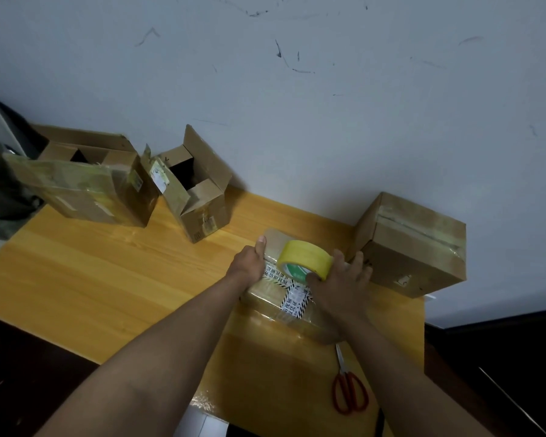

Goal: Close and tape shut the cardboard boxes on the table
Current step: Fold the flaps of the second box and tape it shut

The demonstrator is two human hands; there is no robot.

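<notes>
A person leans over a glossy yellow wooden table (108,279). Their right hand (341,279) grips a yellow roll of packing tape (306,257) resting on a flat, closed cardboard box (278,298) directly beneath. The left hand (249,260) presses the box's far left edge, thumb straight. The box's long axis runs away from them. Red-handled scissors (349,392) lie nearer, by the right arm.
</notes>
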